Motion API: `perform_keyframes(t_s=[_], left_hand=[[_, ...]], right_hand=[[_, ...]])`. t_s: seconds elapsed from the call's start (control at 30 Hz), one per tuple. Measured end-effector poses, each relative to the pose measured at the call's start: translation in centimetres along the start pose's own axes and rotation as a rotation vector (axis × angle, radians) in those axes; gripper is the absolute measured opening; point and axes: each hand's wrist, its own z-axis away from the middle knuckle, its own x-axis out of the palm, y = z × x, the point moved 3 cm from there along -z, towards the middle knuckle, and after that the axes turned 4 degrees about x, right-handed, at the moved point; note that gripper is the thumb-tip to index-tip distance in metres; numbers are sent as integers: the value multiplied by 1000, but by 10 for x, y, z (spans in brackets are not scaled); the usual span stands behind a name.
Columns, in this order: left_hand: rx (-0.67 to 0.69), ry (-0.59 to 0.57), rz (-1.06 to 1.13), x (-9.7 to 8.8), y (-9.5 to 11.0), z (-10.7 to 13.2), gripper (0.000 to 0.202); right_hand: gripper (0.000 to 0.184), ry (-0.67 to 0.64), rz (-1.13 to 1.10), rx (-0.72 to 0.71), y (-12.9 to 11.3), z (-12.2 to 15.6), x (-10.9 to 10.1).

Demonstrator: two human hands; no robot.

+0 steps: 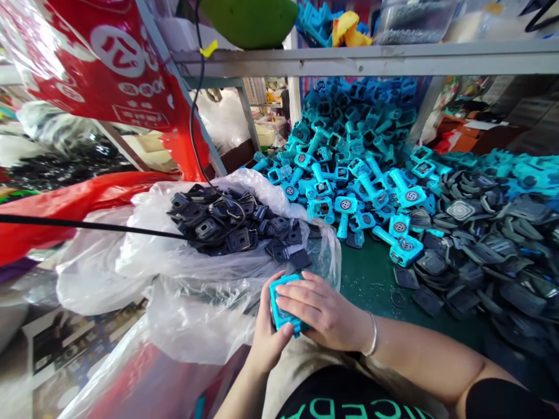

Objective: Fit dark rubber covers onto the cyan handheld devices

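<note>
Evidently light, stiff and a little slick, the turquoise plastic case (283,318) sits over the lap (283,372), best held by its edges, where the left hand (267,337) cups it, the right hand (325,309) half-open across its face.

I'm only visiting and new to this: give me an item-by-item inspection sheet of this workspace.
Surface: green tabletop, partly covered by heaps.
Work pieces: one blue case in hand; a big heap of blue pieces ahead; black parts lying on clear plastic.
Clutter: dark heap on the right; red bag at upper left.
Grip: left hand holds the blue case; right hand lays its fingers across it, thumb hidden.
Cables: thin cord hanging down; straight black cord from the left edge.
Surroundings: metal shelf above, carrying a clear tub.
</note>
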Motion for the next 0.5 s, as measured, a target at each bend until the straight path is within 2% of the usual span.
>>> perform_keyframes(t_s=[0.1, 0.17, 0.23, 0.3, 0.33, 0.37, 0.4, 0.47, 0.5], left_hand=[[148, -36, -98, -10, 2, 4, 95], [159, -98, -116, -14, 2, 6, 97], [100, -84, -60, -19, 1, 8, 99], [6, -9, 90, -24, 1, 10, 99], [-50, 38, 194, -26, 2, 11, 99], [-107, 78, 297, -28, 2, 11, 99], [-155, 112, 387, -29, 3, 11, 100], [-216, 173, 512, -33, 5, 11, 98], [-241, 197, 549, -36, 4, 10, 93]], right_hand=[[36, 139, 28, -73, -7, 1, 2], [33, 213, 21, -103, -12, 2, 3], [36, 191, -64, -131, -11, 1, 2], [56, 93, -274, -104, 1, -4, 2], [66, 49, -387, -40, 14, -8, 2], [69, 7, -470, 72, 29, -12, 5], [62, -35, -507, 219, 48, -15, 11], [35, -136, -464, 520, 86, -19, 28], [29, -182, -446, 604, 101, -19, 38]])
